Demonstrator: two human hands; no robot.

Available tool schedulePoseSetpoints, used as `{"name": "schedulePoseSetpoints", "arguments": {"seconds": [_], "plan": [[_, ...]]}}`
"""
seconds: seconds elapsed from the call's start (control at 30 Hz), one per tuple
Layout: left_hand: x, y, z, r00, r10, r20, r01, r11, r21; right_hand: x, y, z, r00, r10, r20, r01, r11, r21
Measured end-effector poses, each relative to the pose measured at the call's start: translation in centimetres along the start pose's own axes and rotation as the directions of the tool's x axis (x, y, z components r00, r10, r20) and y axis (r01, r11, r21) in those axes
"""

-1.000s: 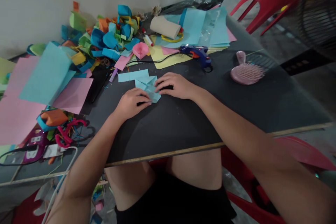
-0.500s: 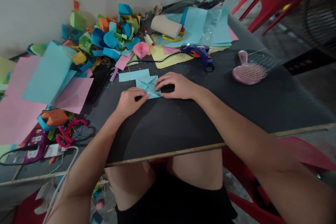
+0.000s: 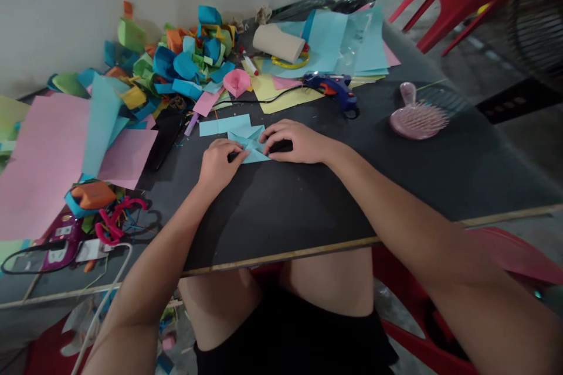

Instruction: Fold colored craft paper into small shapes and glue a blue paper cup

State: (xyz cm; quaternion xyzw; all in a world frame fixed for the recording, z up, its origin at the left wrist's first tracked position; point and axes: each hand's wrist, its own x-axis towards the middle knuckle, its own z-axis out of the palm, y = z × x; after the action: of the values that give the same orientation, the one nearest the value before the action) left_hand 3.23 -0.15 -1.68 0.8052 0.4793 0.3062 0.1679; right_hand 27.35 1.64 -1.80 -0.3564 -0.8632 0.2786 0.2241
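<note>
Left hand (image 3: pixel 217 164) curled, fingertips on left corner, grip unclear | right hand (image 3: pixel 294 142) open, pressing right edge | light-blue folded paper piece (image 3: pixel 253 145) lies between them, long axis left-right, on black tabletop (image 3: pixel 308 205)

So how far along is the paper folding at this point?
Done: the light-blue paper already carries several creases, and a pile of folded pieces lies at the back. In hand: the left hand presses a fold at its near edge while the right hand pins it to the table. Left: it looks only part-folded, and flat pink sheets lie unfolded.
</note>
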Motion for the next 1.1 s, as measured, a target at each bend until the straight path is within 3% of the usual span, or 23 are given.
{"name": "schedulePoseSetpoints", "arguments": {"seconds": [0.37, 1.1], "plan": [[0.0, 0.3, 0.3, 0.999, 0.042, -0.022, -0.041, 0.997, 0.061, -0.2, -0.3, -0.1, 1.000, 0.004, -0.017, -0.004, 1.000, 0.019], [0.0, 0.5, 0.3, 0.999, 0.004, -0.031, 0.000, 0.994, 0.111, -0.2, -1.4, -0.3, 0.997, -0.026, -0.067, 0.022, 0.998, -0.059]]}}
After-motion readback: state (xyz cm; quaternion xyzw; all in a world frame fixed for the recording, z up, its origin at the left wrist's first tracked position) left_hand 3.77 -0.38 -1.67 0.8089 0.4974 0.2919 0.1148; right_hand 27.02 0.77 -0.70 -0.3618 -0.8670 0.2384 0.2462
